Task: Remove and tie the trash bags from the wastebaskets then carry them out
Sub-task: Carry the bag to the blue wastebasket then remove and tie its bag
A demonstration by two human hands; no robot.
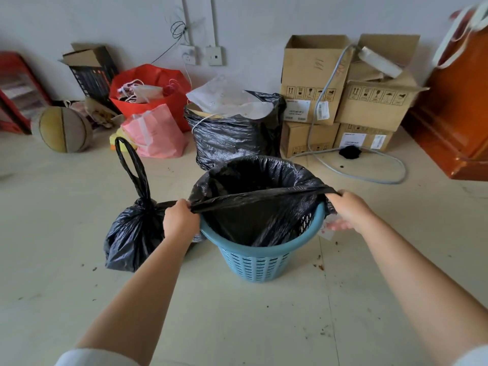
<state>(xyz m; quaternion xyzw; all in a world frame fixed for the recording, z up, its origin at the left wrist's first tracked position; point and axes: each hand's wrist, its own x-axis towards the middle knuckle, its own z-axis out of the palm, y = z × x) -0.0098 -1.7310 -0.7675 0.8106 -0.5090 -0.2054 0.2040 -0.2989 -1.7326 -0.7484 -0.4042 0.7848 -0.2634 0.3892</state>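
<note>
Progress: 1 tied bag [134, 231] sits on the floor [237, 326], just left of the blue basket [260, 262], touching or nearly touching it. Knotted at the neck, loop handle standing up. That one looks done, not yet carried out.

Liner [253, 180] only partly freed. Near edge is off the rim and pulled into a taut band across the basket mouth. Far edge is folded over the far rim. The body hangs inside the basket.

Left hand [180, 219]: fingers curled tight round the left end of the band, at the basket's left rim.
Right hand [348, 210]: upper fingers curled round the right end, just outside the right rim. Lower fingers look straighter, near something pale below; cannot tell what.

Left to do, by my reckoning: free the far edge, lift the liner out, knot it, then carry both bags out.

Contents:
- Liner: interior dark; cannot tell what is in it.
- Tied bag: bulging, contents hidden.
- Big black sack [235, 130] behind the basket: open top, pale sheets and a white cord sticking out. Not in a basket.
- Red bag [153, 88]: white and pale scraps heaped inside.
- Pink bag [155, 133]: contents not visible.
- Boxes [343, 96]: 4 stacked at the wall, top 2 open, a grey cable trailing out to the floor.
</note>
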